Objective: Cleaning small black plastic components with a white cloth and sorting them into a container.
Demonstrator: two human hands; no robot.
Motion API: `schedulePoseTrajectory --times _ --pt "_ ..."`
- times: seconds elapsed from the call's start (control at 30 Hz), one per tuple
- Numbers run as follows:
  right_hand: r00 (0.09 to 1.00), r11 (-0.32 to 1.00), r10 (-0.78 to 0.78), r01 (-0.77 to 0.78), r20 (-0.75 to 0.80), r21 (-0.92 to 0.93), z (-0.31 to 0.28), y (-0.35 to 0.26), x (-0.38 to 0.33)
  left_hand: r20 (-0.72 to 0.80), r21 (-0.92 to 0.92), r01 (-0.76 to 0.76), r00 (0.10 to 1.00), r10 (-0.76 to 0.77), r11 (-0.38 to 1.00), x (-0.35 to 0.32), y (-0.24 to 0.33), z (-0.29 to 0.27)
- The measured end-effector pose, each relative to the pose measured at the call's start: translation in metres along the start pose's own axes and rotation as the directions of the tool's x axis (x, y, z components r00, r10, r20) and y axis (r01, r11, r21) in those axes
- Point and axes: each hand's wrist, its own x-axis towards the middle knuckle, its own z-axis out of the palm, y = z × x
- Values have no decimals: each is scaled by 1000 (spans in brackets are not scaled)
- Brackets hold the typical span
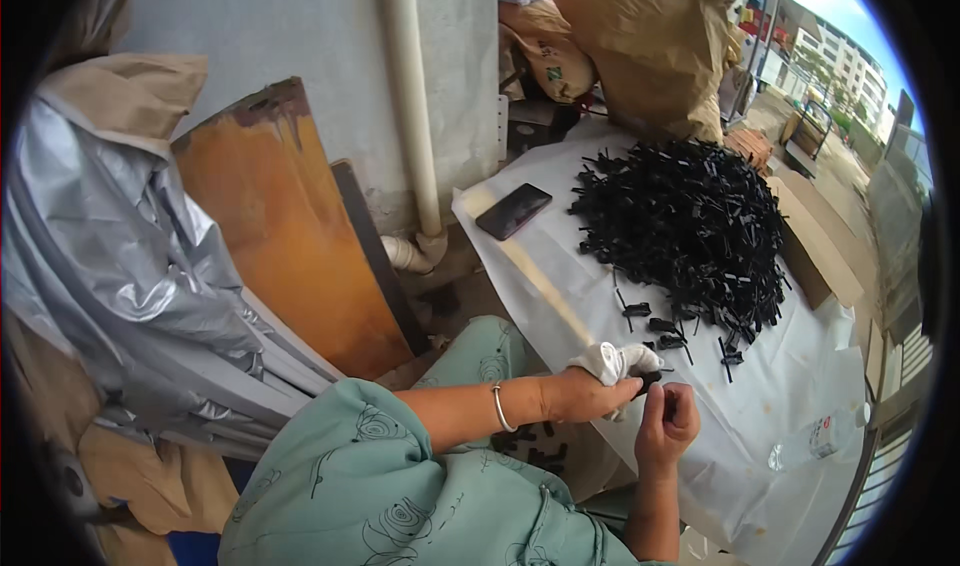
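Observation:
My left hand [590, 391], with a white cloth or partial glove [608, 362] about its fingers, is closed on a small black plastic part [650, 378] over the table's near edge. Close beside it, my right hand [668, 424] is bare, its fingers curled and thumb raised against the same part. What the right fingers pinch, if anything, is hidden. Just beyond my hands lie several loose black plastic parts [668, 340] with thin stems. Farther back rises a large heap of similar black parts [690, 231].
A phone [514, 212] lies on the white-covered table [560, 246], left of the heap. A clear plastic bottle [822, 436] lies at the right. Cardboard [815, 241] borders the heap. Brown sacks [650, 46] stand behind. Left are an orange-brown board [290, 236] and silver sheeting [130, 216].

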Motion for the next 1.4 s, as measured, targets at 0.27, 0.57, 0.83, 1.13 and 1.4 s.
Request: schedulePoseTrajectory --times 0.27,0.57,0.83,1.13,1.4 --pt "852 937 -25 -163 524 310 4 -40 19 -197 509 -286 879 434 812 -56 33 -3" --pt "822 897 -194 -73 536 435 49 -86 26 -202 884 -176 692 693 433 -96 70 -11" --pt "826 783 -251 -133 504 608 55 -98 22 -290 771 -266 663 690 579 -117 90 -8" --pt "774 886 -459 358 437 296 45 -101 25 -370 629 -106 830 416 770 -114 76 -27" --pt "826 860 -281 -10 488 511 42 -85 23 -67 623 -409 821 567 667 -123 80 -17"
